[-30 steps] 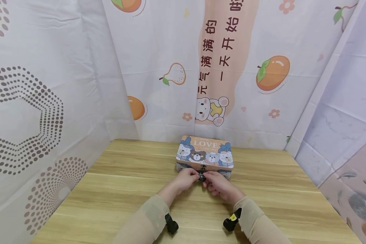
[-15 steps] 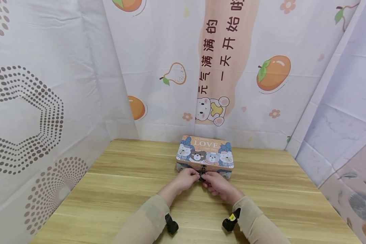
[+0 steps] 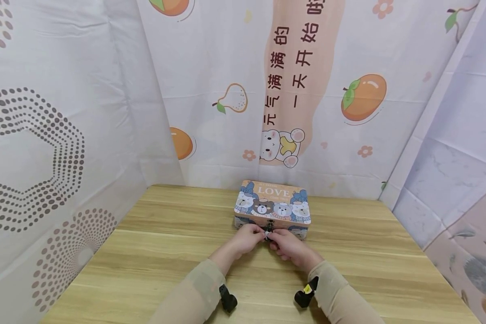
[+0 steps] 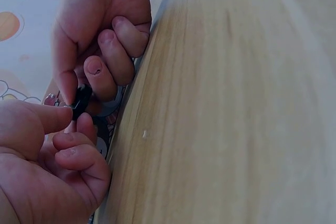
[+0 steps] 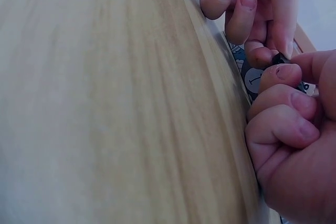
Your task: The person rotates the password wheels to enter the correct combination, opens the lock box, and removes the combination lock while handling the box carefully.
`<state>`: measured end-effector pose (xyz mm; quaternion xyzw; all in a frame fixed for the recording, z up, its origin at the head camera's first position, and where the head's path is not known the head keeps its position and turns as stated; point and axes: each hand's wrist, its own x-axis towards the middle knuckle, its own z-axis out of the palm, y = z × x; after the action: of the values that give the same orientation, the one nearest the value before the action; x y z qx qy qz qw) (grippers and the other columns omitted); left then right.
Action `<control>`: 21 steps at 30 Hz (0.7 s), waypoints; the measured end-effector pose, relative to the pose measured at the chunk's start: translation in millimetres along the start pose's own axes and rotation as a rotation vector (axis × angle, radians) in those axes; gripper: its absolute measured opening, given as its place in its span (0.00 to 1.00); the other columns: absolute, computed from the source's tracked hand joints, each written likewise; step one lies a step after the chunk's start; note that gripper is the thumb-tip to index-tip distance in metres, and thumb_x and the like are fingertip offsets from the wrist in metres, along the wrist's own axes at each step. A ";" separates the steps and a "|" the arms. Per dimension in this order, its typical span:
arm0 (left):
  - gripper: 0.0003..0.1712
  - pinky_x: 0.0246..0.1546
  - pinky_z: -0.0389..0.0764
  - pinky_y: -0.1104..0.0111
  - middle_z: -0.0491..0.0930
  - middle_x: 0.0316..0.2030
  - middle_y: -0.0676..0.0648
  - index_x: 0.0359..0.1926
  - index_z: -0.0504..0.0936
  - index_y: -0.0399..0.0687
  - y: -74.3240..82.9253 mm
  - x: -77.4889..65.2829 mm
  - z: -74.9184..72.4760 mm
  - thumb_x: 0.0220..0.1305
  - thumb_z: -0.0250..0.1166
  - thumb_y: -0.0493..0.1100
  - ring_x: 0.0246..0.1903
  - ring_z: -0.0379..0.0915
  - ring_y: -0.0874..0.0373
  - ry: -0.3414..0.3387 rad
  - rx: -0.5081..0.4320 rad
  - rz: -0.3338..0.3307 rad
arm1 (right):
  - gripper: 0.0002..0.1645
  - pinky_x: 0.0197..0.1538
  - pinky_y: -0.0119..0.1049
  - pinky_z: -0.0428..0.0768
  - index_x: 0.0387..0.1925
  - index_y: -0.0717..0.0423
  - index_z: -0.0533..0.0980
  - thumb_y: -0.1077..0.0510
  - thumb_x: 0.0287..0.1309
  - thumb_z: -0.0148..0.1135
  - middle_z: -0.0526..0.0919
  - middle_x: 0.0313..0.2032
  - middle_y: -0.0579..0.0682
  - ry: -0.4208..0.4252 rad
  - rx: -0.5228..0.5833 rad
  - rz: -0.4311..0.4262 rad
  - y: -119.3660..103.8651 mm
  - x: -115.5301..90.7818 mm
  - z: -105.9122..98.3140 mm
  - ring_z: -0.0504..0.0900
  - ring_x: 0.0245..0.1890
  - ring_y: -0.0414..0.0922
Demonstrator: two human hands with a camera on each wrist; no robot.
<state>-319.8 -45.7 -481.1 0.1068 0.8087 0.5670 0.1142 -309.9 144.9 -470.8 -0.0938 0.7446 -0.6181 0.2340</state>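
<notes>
A tin box (image 3: 272, 201) with bears and the word LOVE on its lid stands closed on the table, its front clasp (image 3: 270, 222) facing me. At the clasp is a small black padlock (image 4: 81, 101), mostly covered by fingers. My left hand (image 3: 245, 238) pinches it from the left between thumb and forefinger; its other fingers are curled in the left wrist view. From the right, my right hand (image 3: 293, 246) also pinches the padlock, with the remaining fingers curled under in the right wrist view. The shackle's exact state is hidden.
The wooden table (image 3: 178, 234) extends on both sides of the box. Behind it hangs a printed curtain (image 3: 227, 144), and more cloth lines the left and right sides. Black wrist cameras (image 3: 228, 299) are strapped to both sleeves.
My right hand has shifted very slightly left, and its fingertips now cover more of the padlock's front. The left hand and the box stay nearly still.
</notes>
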 end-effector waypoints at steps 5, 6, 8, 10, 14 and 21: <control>0.08 0.20 0.65 0.69 0.77 0.31 0.48 0.40 0.81 0.39 -0.6 0.0 0.4 0.74 0.60 0.40 0.20 0.63 0.60 0.003 0.007 0.002 | 0.19 0.18 0.28 0.57 0.51 0.65 0.72 0.52 0.79 0.46 0.70 0.26 0.48 -0.003 -0.014 0.002 1.0 1.3 -0.4 0.57 0.16 0.38; 0.08 0.21 0.65 0.68 0.78 0.32 0.48 0.39 0.82 0.39 -0.6 -0.1 0.4 0.74 0.59 0.40 0.21 0.63 0.59 0.004 0.014 0.005 | 0.19 0.18 0.28 0.57 0.51 0.65 0.72 0.52 0.79 0.45 0.70 0.26 0.48 -0.003 -0.019 0.000 1.0 1.3 -0.5 0.57 0.16 0.38; 0.08 0.23 0.66 0.68 0.78 0.32 0.48 0.39 0.82 0.39 -0.4 -0.4 0.7 0.74 0.60 0.40 0.23 0.64 0.59 0.007 0.024 0.014 | 0.19 0.18 0.28 0.58 0.50 0.65 0.72 0.51 0.79 0.45 0.71 0.26 0.48 -0.005 -0.026 0.000 1.2 1.5 -0.6 0.58 0.16 0.38; 0.09 0.24 0.66 0.67 0.78 0.33 0.48 0.39 0.82 0.39 -0.6 -0.3 0.8 0.73 0.60 0.39 0.24 0.65 0.58 0.009 0.030 0.020 | 0.19 0.18 0.28 0.58 0.50 0.64 0.72 0.52 0.80 0.44 0.71 0.26 0.48 -0.006 -0.031 0.000 1.7 1.6 -0.6 0.58 0.16 0.38; 0.09 0.25 0.67 0.67 0.79 0.33 0.48 0.39 0.82 0.38 -1.2 0.4 0.6 0.73 0.59 0.39 0.25 0.66 0.58 0.008 0.028 0.025 | 0.19 0.18 0.28 0.58 0.50 0.64 0.72 0.52 0.80 0.43 0.71 0.26 0.48 -0.010 -0.041 -0.005 2.3 1.2 -1.1 0.59 0.16 0.38; 0.09 0.25 0.67 0.67 0.79 0.33 0.48 0.39 0.83 0.38 -1.6 0.5 0.6 0.73 0.60 0.40 0.25 0.65 0.58 0.009 0.026 0.026 | 0.19 0.18 0.28 0.58 0.51 0.64 0.72 0.52 0.80 0.43 0.71 0.26 0.48 -0.004 -0.033 0.001 0.8 -0.4 -0.4 0.58 0.16 0.38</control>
<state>-320.1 -45.6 -482.8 0.1164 0.8151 0.5583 0.1019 -309.6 145.6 -471.5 -0.0982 0.7542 -0.6055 0.2343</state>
